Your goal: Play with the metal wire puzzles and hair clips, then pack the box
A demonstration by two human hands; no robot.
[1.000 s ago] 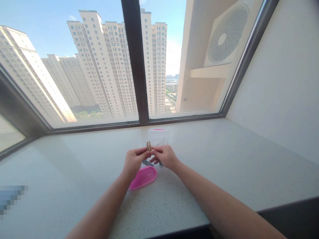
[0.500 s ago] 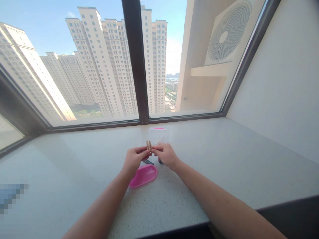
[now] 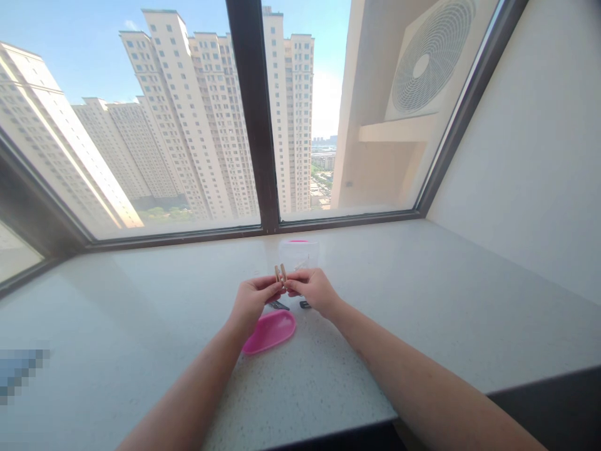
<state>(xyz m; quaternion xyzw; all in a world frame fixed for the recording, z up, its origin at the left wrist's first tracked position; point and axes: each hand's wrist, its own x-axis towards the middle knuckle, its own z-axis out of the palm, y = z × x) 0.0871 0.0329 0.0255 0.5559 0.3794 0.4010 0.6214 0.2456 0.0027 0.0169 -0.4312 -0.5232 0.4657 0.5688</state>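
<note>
My left hand (image 3: 251, 299) and my right hand (image 3: 313, 290) meet above the pale stone sill, both pinching a small wooden clothes peg (image 3: 280, 274) that stands upright between their fingertips. A clear plastic container (image 3: 299, 253) with a pink rim stands just behind the hands. Its pink oval lid (image 3: 271, 332) lies flat on the sill below my left hand. Two small dark items (image 3: 280, 305) lie on the sill under the hands; I cannot make out what they are.
The speckled sill (image 3: 422, 294) runs wide to both sides, with a dark front edge (image 3: 539, 388) at the lower right. A dark window frame (image 3: 256, 125) rises behind the container and a white wall (image 3: 539, 156) closes the right side.
The hands and the peg stay almost where they were; the peg's two jaws now look slightly more apart at the top. The view has shifted a little.
</note>
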